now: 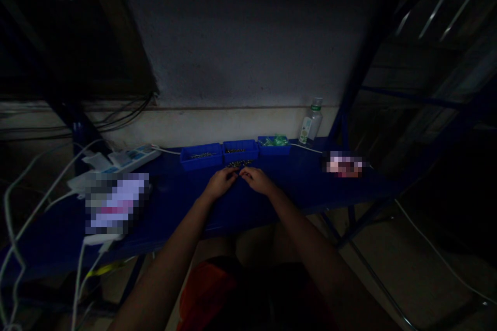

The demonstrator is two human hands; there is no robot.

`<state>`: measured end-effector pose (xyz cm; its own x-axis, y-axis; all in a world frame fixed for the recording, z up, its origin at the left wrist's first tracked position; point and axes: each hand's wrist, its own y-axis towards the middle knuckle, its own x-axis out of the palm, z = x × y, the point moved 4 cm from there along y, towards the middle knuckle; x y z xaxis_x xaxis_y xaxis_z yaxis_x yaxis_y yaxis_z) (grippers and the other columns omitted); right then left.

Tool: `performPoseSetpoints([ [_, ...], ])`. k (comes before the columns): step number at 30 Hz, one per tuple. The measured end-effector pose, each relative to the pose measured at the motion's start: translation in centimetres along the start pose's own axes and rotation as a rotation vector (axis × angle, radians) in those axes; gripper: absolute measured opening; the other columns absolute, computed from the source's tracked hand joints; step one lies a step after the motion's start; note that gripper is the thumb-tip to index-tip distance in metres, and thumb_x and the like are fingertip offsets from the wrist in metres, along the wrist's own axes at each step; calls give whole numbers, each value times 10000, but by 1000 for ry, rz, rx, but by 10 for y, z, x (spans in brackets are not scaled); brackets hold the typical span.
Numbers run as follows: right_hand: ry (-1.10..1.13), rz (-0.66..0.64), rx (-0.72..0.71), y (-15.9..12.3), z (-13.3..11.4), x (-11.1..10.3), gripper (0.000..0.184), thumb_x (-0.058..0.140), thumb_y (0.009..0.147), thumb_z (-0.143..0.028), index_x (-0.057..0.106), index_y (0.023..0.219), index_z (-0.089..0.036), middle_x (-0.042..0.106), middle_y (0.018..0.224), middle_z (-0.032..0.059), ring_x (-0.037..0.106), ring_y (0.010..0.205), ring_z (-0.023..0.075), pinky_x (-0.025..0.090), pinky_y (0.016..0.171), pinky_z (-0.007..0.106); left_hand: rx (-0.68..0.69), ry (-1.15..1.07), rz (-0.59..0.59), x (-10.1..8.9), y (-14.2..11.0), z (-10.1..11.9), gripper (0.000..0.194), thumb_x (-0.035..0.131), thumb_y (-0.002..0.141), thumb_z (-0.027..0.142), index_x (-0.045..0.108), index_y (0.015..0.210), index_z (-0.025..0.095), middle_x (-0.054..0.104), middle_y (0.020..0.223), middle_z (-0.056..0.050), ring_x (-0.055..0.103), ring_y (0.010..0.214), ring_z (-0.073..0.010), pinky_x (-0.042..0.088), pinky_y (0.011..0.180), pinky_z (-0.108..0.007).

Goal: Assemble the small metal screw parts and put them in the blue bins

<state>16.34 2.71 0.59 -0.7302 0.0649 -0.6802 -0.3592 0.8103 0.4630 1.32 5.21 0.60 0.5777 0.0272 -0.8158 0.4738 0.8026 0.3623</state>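
My left hand [220,182] and my right hand [256,179] rest close together on a dark blue table [174,201], fingertips nearly meeting. Both have fingers curled in a pinch over a small heap of tiny metal parts [237,164]; what they pinch is too small and dim to name. Just beyond the hands stand three blue bins in a row: the left bin [201,156] and middle bin [239,150] hold small metal pieces, the right bin [274,145] holds green bits.
A white power strip [132,158] with cables lies at the left. A clear bottle [310,125] with a green cap stands at the back right. Blurred-out items lie at left and right. Blue shelf frames rise on both sides. The scene is very dark.
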Motion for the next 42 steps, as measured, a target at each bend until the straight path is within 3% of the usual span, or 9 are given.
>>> performPoseSetpoints([
  [13,32,-63,-26,-1,-3,-2,185,478,818,-154,609,940,-200,620,934,17,554,841,119,388,781,231,74,-98,-67,-4,-2,10,300,426,836,334,635,1003,197,647,986,-43,585,881,-168,430,806,-256],
  [21,57,-3,18,-2,-4,-8,217,440,831,-148,623,930,-211,639,940,5,570,873,122,403,796,233,21,-135,-84,-5,-2,11,265,434,806,314,635,914,179,656,869,-25,583,794,-161,430,739,-241],
  [28,103,49,124,0,2,-6,227,424,849,-201,585,1009,-196,645,905,11,586,783,105,424,713,206,19,-121,-97,-8,-3,15,215,452,759,255,618,856,159,639,808,-16,564,716,-140,417,685,-223],
  [33,-10,41,107,1,2,-2,203,486,829,-324,621,872,-179,634,834,22,549,694,103,401,672,208,18,-115,-105,-8,-4,20,221,442,759,255,610,864,158,622,753,-3,549,682,-134,400,636,-211],
  [42,-72,40,115,1,5,-1,169,503,803,-305,612,786,-178,584,741,2,511,638,91,374,629,203,14,-118,-123,-6,-3,21,206,435,760,253,598,856,171,600,708,10,537,647,-130,383,607,-210],
])
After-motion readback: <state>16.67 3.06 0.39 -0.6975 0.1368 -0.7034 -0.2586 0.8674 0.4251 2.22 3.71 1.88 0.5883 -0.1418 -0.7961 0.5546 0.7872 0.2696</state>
